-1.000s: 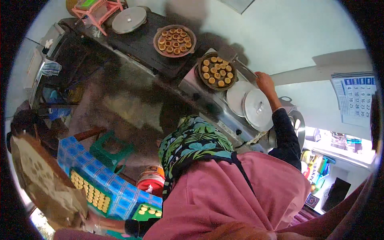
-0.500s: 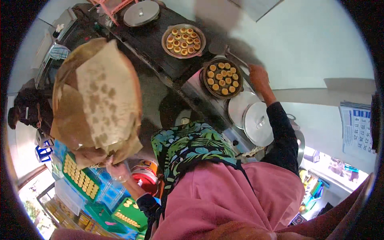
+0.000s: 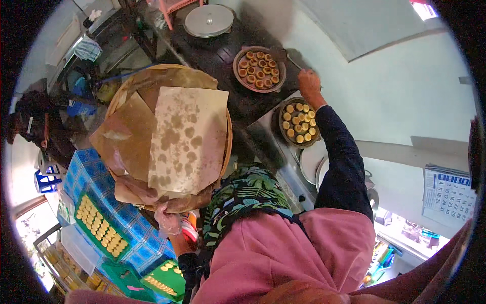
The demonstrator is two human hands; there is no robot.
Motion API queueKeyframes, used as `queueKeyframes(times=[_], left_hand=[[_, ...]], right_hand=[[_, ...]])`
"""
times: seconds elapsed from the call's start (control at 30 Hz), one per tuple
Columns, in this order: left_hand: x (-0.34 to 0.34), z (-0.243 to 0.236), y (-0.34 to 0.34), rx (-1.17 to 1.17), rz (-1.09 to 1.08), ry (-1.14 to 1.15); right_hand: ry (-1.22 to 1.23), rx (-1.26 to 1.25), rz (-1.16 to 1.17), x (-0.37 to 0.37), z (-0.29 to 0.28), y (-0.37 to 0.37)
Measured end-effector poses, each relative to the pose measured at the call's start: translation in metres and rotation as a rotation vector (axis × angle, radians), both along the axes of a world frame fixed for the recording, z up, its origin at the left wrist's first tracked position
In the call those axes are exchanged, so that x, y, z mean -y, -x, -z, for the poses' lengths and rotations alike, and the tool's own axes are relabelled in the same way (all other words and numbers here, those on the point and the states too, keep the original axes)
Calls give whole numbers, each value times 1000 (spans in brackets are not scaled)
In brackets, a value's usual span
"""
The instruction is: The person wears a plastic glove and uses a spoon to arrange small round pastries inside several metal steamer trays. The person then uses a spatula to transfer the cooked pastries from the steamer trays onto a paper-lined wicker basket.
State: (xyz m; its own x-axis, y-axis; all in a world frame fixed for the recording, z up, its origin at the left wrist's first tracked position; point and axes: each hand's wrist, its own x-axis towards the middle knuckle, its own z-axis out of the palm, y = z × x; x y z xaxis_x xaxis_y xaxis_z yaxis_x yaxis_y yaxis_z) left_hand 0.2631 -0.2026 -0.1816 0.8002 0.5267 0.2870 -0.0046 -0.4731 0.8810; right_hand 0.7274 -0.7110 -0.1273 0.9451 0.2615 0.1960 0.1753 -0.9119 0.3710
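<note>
My left hand, in a clear plastic glove, grips the near edge of a wide round tray. Brown paper lines this tray, and a grease-spotted pale sheet lies on top. My right hand is closed round the handle of a spatula. Its blade is at the right rim of the far pan, where several round browned cakes sit. Below my right forearm, a nearer dark pan holds several paler round cakes.
A lidded pot stands at the far end of the dark counter. Metal lids lie beside the near pan. At left, a blue checked table bears green trays of small dough pieces. A person in dark clothes is at far left.
The paper-lined tray has come rightward, closer to the counter. My right hand has carried the spatula from beside the near pan to the far pan's rim. The view has shifted slightly.
</note>
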Motion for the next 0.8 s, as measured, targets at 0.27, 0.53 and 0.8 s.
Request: queueKeyframes(times=[0.27,0.53,0.8], left_hand=[[-41,-3,-3,-238,-76,436],[-45,-3,-21,-196,-109,797],[-28,-25,-45,-157,-214,1254]], right_hand=[[-53,-282,100,-14,-38,3],[70,-309,-64,-10,-67,-65],[-422,-937,80,53,-85,-126]])
